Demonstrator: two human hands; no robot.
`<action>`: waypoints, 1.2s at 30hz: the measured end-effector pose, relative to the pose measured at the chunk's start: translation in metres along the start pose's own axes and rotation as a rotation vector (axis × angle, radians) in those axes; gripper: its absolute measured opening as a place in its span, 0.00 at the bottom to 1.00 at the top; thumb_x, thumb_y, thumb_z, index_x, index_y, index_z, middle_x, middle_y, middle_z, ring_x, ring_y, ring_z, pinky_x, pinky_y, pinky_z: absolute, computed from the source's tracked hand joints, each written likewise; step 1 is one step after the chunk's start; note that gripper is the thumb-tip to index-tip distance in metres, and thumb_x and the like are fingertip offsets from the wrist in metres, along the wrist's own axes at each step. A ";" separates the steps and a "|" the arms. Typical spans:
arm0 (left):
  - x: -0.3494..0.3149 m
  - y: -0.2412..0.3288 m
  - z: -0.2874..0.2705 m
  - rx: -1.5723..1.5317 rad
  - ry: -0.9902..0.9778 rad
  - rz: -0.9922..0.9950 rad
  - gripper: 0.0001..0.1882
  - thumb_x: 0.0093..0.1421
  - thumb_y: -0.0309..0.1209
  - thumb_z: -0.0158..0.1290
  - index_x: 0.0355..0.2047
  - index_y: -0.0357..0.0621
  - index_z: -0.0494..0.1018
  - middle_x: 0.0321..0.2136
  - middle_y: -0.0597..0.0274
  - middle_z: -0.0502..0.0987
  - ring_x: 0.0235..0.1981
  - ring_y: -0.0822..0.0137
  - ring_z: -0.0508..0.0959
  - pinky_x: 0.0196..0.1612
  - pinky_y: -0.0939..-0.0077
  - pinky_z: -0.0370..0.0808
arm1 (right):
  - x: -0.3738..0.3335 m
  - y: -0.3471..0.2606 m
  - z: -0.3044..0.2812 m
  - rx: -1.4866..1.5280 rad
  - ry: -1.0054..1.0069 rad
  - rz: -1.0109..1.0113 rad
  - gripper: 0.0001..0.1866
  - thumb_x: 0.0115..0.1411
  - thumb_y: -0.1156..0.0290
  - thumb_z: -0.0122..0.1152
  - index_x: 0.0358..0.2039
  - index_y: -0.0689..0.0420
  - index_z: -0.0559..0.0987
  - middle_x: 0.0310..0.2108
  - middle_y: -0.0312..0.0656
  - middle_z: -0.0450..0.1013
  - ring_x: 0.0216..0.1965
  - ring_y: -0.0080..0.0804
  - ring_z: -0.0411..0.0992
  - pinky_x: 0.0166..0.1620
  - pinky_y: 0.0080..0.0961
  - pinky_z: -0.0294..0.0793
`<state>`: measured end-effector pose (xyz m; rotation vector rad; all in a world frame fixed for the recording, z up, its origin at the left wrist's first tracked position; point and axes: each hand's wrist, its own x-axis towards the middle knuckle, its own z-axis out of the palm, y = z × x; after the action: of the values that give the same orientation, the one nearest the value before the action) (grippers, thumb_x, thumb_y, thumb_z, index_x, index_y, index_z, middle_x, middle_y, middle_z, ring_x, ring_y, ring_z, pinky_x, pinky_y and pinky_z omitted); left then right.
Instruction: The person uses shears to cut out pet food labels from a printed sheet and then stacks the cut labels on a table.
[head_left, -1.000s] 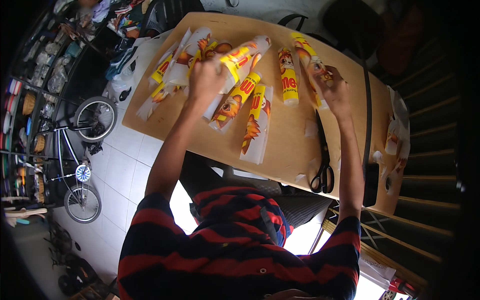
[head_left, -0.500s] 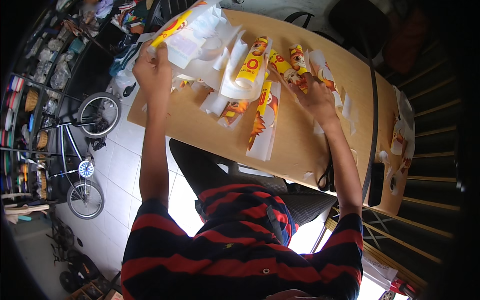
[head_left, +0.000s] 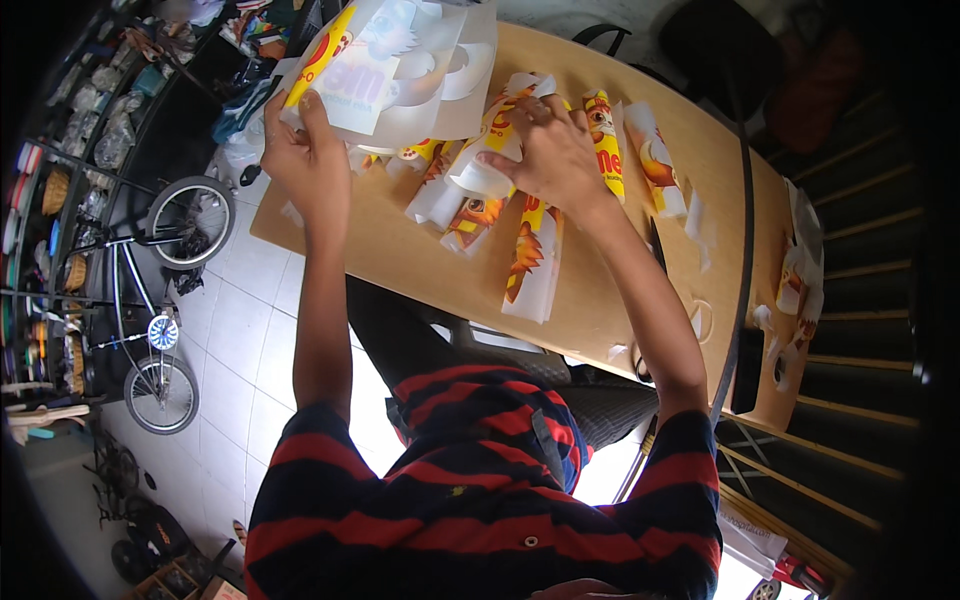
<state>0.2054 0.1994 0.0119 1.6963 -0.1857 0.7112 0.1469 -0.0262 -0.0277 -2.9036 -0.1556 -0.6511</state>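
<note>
My left hand (head_left: 307,150) pinches the near-left edge of a large printed sheet (head_left: 425,105), raised over the far-left part of the table. Its curled edge shows yellow print, while the broad face is whitish and translucent. My right hand (head_left: 555,150) rests with bent fingers and thumb around a rolled yellow sheet (head_left: 490,145) with white backing. Beside that roll lie a long cut strip with orange print (head_left: 528,255), a yellow rolled strip (head_left: 604,150) and another curled strip (head_left: 655,160). Several printed pieces lie partly hidden under the raised sheet.
Everything lies on a wooden table (head_left: 590,300). Scissors (head_left: 642,366) are partly hidden by my right forearm. Paper scraps (head_left: 702,240) lie to the right. A bicycle (head_left: 130,290) and loaded shelves stand left; a slatted railing (head_left: 870,265) runs along the right.
My right hand has moved left from the yellow strips onto the rolled sheet. The sheet in my left hand has swung down and spread flatter.
</note>
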 end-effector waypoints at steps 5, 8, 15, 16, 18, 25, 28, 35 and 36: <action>-0.002 -0.009 -0.005 -0.035 0.066 0.003 0.15 0.64 0.32 0.50 0.44 0.31 0.69 0.24 0.56 0.76 0.16 0.78 0.72 0.18 0.85 0.66 | 0.008 -0.003 0.027 -0.242 -0.244 0.062 0.20 0.53 0.56 0.59 0.41 0.55 0.80 0.47 0.47 0.73 0.59 0.41 0.60 0.56 0.52 0.56; -0.004 -0.014 -0.015 0.003 0.073 -0.024 0.16 0.64 0.33 0.50 0.45 0.31 0.68 0.25 0.56 0.77 0.17 0.77 0.73 0.18 0.85 0.67 | 0.014 0.006 0.022 -0.248 -0.115 0.144 0.12 0.52 0.63 0.58 0.36 0.50 0.81 0.33 0.44 0.77 0.52 0.39 0.68 0.55 0.51 0.56; -0.006 -0.020 -0.020 0.002 0.070 -0.059 0.20 0.66 0.36 0.47 0.49 0.29 0.66 0.24 0.54 0.74 0.18 0.74 0.74 0.19 0.80 0.71 | 0.044 0.047 -0.032 0.046 0.336 0.209 0.10 0.55 0.69 0.54 0.36 0.55 0.81 0.22 0.48 0.77 0.27 0.41 0.78 0.39 0.37 0.73; -0.007 -0.019 -0.018 -0.017 0.076 -0.055 0.21 0.66 0.36 0.47 0.50 0.29 0.66 0.23 0.54 0.74 0.18 0.74 0.74 0.19 0.81 0.70 | 0.044 0.054 -0.044 0.133 0.375 0.226 0.11 0.56 0.70 0.53 0.36 0.57 0.80 0.22 0.49 0.77 0.26 0.40 0.79 0.37 0.35 0.74; -0.006 -0.021 -0.021 -0.006 0.084 -0.054 0.21 0.66 0.36 0.47 0.50 0.29 0.65 0.22 0.55 0.73 0.17 0.74 0.74 0.19 0.81 0.70 | 0.043 0.055 -0.062 0.291 0.369 0.309 0.12 0.57 0.71 0.52 0.38 0.59 0.80 0.23 0.50 0.77 0.27 0.40 0.79 0.35 0.32 0.75; 0.000 -0.018 -0.024 0.009 0.079 -0.104 0.23 0.67 0.40 0.46 0.50 0.29 0.65 0.17 0.57 0.72 0.14 0.75 0.73 0.18 0.82 0.69 | 0.025 0.088 -0.084 0.504 0.462 0.362 0.15 0.60 0.71 0.48 0.42 0.62 0.79 0.27 0.47 0.77 0.29 0.24 0.73 0.38 0.23 0.72; 0.002 -0.019 -0.019 -0.028 0.082 -0.073 0.24 0.66 0.41 0.47 0.50 0.28 0.65 0.16 0.58 0.72 0.13 0.75 0.73 0.17 0.81 0.68 | 0.021 0.080 -0.086 0.497 0.463 0.342 0.15 0.61 0.72 0.47 0.44 0.62 0.78 0.29 0.46 0.77 0.29 0.22 0.72 0.37 0.22 0.71; 0.005 -0.036 -0.019 0.024 0.071 -0.027 0.24 0.65 0.41 0.50 0.49 0.28 0.66 0.20 0.59 0.73 0.16 0.78 0.72 0.18 0.83 0.65 | 0.021 0.042 -0.060 0.332 0.123 0.185 0.16 0.61 0.80 0.47 0.46 0.56 0.78 0.29 0.45 0.75 0.29 0.24 0.72 0.35 0.22 0.70; 0.007 -0.042 -0.024 0.083 0.092 -0.005 0.24 0.65 0.41 0.50 0.49 0.29 0.66 0.20 0.59 0.72 0.17 0.79 0.71 0.19 0.83 0.64 | 0.018 0.040 -0.055 0.255 0.080 0.128 0.16 0.60 0.81 0.48 0.46 0.56 0.78 0.31 0.47 0.75 0.31 0.28 0.73 0.36 0.25 0.71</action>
<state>0.2229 0.2344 -0.0174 1.7379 -0.0884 0.8016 0.1456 -0.0741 0.0234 -2.6151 -0.0383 -0.6700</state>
